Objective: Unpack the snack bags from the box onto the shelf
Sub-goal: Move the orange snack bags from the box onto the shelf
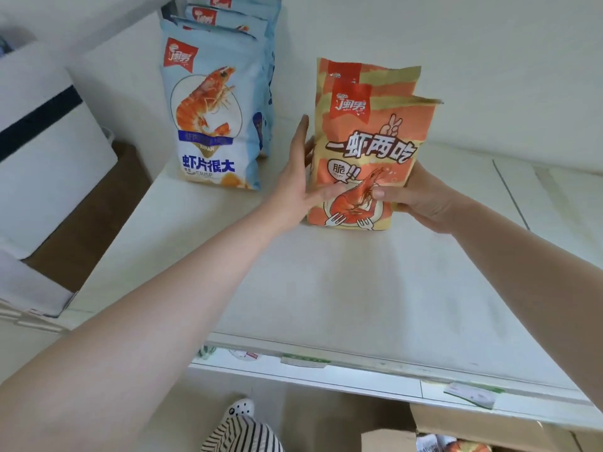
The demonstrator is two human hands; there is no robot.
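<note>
An orange prawn-snack bag (pixel 365 164) stands upright on the white shelf (pixel 326 288), its bottom edge resting on the shelf surface, and serves as the landmark here. The left hand (pixel 297 187) lies flat against the left side of this bag with its fingers straight and pointing up, the thumb laid across the lower front over the printed prawn. The right hand (pixel 414 197) grips the bag's lower right side, thumb pressed on the front and fingers curled behind it. Directly behind the orange bag stands a second orange bag (pixel 368 73) of the same print, touching it, with only its top showing above. To the left of the orange bag, apart from it, a row of light blue prawn-cracker bags (pixel 215 119) stands upright one behind another, running toward the back wall. Farther left of the orange bag, beyond the shelf's end, are white cartons (pixel 42 132), one with a dark stripe. Below the orange bag, under the shelf's front edge, an open cardboard box (pixel 456 429) shows at the bottom right, with orange packaging partly visible inside.
</note>
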